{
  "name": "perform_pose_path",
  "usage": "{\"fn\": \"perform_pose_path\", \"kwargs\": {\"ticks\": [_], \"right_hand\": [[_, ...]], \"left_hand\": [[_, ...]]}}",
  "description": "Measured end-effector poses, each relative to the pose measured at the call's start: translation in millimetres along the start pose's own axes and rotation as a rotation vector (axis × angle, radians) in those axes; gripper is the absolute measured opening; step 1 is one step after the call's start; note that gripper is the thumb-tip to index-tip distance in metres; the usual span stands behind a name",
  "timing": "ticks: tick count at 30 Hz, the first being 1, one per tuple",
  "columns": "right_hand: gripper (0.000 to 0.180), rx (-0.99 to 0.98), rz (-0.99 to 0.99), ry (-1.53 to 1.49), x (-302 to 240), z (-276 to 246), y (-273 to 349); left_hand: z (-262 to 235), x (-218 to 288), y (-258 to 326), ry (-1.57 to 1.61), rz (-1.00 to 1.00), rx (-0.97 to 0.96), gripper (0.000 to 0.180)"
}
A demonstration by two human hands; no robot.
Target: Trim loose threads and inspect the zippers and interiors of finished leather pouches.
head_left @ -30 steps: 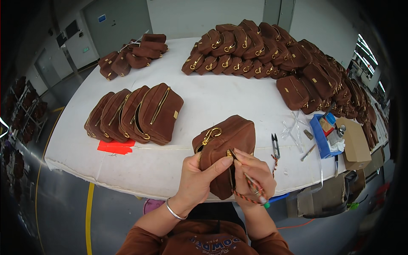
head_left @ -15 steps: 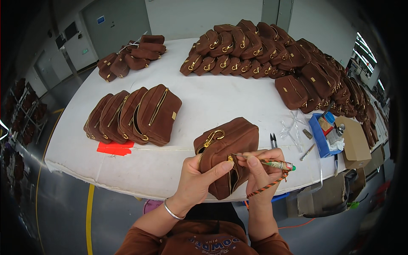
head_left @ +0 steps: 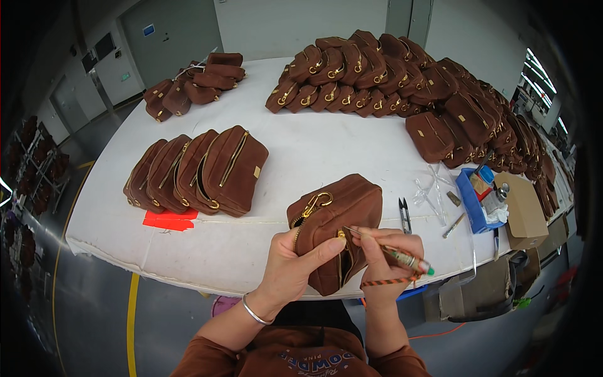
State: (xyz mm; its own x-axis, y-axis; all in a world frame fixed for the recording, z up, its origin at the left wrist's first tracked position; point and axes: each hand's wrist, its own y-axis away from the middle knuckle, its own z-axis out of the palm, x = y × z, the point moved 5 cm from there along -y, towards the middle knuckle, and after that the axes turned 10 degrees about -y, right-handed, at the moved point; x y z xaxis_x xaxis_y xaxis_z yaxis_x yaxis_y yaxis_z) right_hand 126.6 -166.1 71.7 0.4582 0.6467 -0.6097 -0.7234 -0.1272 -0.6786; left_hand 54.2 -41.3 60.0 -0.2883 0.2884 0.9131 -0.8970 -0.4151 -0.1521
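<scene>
A brown zippered pouch (head_left: 352, 198) stands on the near edge of the table, tilted toward me, with a gold clasp (head_left: 319, 201) at its upper left. My left hand (head_left: 286, 267) grips the pouch's left side, its thumb pressed beside a small gold zipper pull (head_left: 341, 234). In my right hand (head_left: 383, 264) is an awl (head_left: 405, 257) with a patterned handle, a green end and a striped cord. Its thin metal tip touches or nearly touches the pouch by the pull. The front zipper (head_left: 342, 270) gapes partly; fingers under the pouch are hidden.
Several like pouches (head_left: 232, 169) stand in a row at left, by red tape (head_left: 169, 220). A smaller group (head_left: 204, 85) lies at the far left, a big pile (head_left: 364, 69) at the back right. Snips (head_left: 404, 217), a blue bin (head_left: 470, 198) and a cardboard box (head_left: 526, 210) are at right.
The awl's handle end has swung slightly downward and toward me, my right hand turning with it. My left hand and the pouch have barely moved.
</scene>
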Motion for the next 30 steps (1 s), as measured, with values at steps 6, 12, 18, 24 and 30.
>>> {"fn": "perform_pose_path", "kwargs": {"ticks": [6,12,18,24,30], "right_hand": [[0.012,-0.12,-0.327,0.245,-3,14,6],[0.015,-0.198,-0.434,0.462,1,20,5],[0.02,-0.136,-0.438,0.341,8,22,4],[0.021,-0.249,-0.439,0.486,-20,25,13],[0.025,-0.039,-0.158,0.15,-24,3,14]], "left_hand": [[-3,-2,-1,0.002,0.02,0.013,0.022],[-4,-3,-2,-0.006,0.027,0.038,0.019],[-8,-4,-6,-0.005,0.039,0.071,0.02],[-14,-2,-8,0.034,0.026,0.096,0.022],[-21,5,-11,0.04,0.046,0.099,0.029]]}}
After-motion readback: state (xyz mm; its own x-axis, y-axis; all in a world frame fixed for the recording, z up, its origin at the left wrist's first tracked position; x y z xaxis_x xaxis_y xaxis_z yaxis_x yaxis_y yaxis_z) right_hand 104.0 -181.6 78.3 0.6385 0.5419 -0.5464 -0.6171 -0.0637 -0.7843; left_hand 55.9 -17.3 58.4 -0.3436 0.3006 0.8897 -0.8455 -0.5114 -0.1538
